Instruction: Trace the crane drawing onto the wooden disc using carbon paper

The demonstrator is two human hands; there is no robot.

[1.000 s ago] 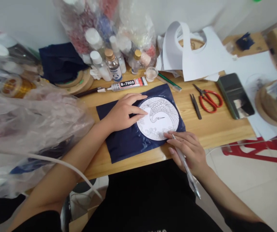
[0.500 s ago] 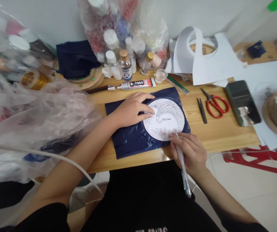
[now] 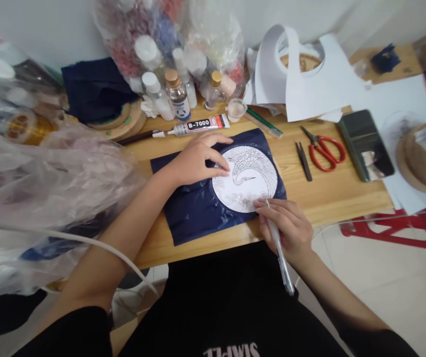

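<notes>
A round white paper [image 3: 250,186] printed with a crane and wave pattern lies on a dark blue sheet [image 3: 194,213]. My left hand [image 3: 201,158] rests on the sheet with its fingers apart, the fingertips at the paper's left edge. Between the fingers of my right hand [image 3: 287,228] is a clear pen [image 3: 280,253], its tip at the paper's lower edge and its back end toward my body.
Behind the sheet are a B-7000 tube [image 3: 200,125], small bottles [image 3: 178,96] and a green pen [image 3: 263,121]. To the right lie tweezers [image 3: 304,161], red-handled pliers [image 3: 326,151] and a phone [image 3: 367,144]. Plastic bags [image 3: 49,183] crowd the left; a white cable [image 3: 116,253] crosses my left forearm.
The whole view has shifted, so things on the table appear further left and slightly higher. Both hands stay at about the same places on the paper, the pen still in my right hand.
</notes>
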